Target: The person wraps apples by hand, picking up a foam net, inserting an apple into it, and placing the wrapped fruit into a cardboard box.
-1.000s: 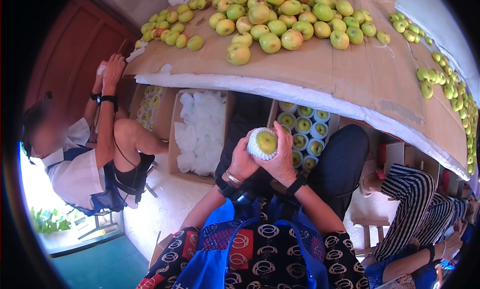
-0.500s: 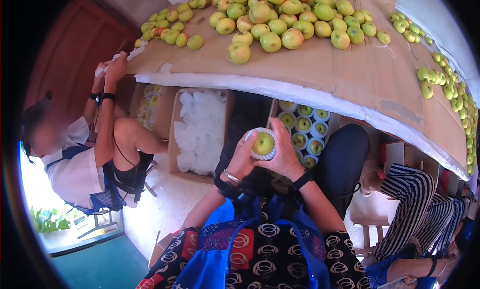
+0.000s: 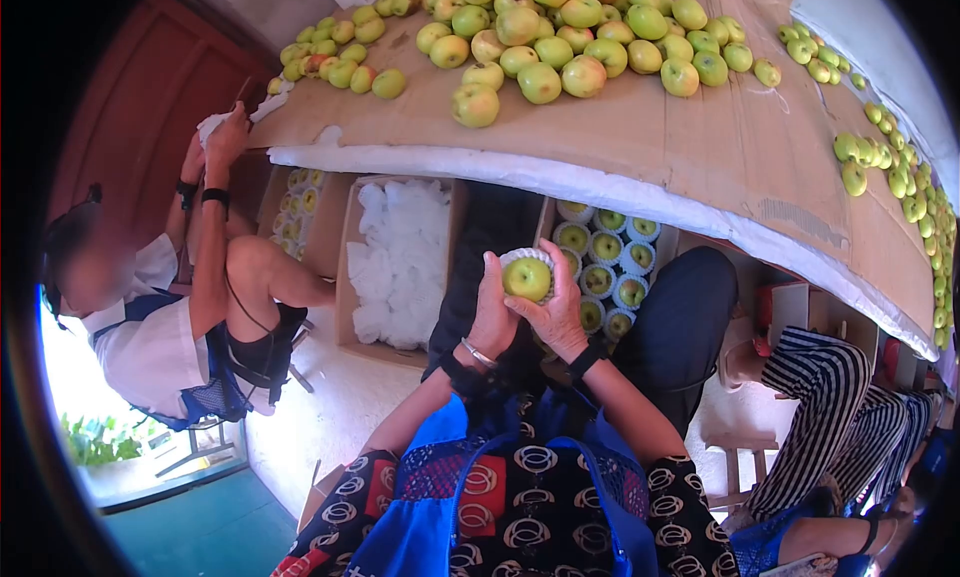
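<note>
A green apple (image 3: 527,279) sits in a white foam net (image 3: 541,256) between my two hands, above my lap. My left hand (image 3: 492,312) cups it from the left side. On the right, my right hand (image 3: 560,312) wraps round it, with the thumb across the lower front. Just beyond my hands, under the table edge, a cardboard box holds rows of netted apples (image 3: 606,246). Left of my knees stands another box filled with white foam nets (image 3: 402,257).
Loose apples (image 3: 560,52) are heaped on the cardboard-covered table (image 3: 650,142), whose padded edge (image 3: 480,167) runs in front of me. A co-worker (image 3: 150,307) sits at the left, handling something white. Striped trousers (image 3: 820,407) of another person show at the right.
My hands have shifted round the netted apple, the right thumb now crossing its front and the left fingers pointing up. The co-worker's hands at the left have moved slightly.
</note>
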